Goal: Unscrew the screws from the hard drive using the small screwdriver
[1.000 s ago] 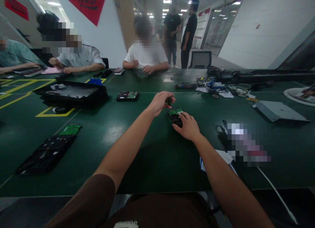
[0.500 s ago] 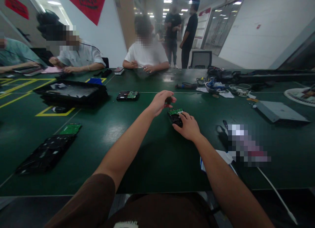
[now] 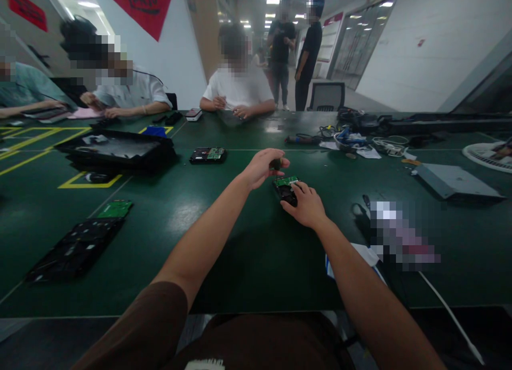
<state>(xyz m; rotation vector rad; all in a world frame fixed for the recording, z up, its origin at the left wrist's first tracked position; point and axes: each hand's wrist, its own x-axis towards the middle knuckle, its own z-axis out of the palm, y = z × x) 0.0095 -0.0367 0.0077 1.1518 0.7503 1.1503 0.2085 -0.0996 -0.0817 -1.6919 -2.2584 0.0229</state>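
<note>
A small black drive with a green circuit board [image 3: 285, 186] lies on the green table [image 3: 248, 242] ahead of me. My right hand [image 3: 306, 204] rests on its near end, fingers curled over it and pressing it down. My left hand [image 3: 262, 167] hovers just left of and above the board, fingers pinched round a small dark object [image 3: 275, 164] that I cannot make out.
A second drive [image 3: 208, 155] lies further left. A black tray [image 3: 116, 151], a loose green board [image 3: 115, 209] and a black panel [image 3: 76, 250] sit at left. Cables [image 3: 352, 138] and a grey box [image 3: 454, 181] lie at right. Seated people work across the table.
My left hand has shifted very slightly right and down toward the board. My right hand stays on the drive.
</note>
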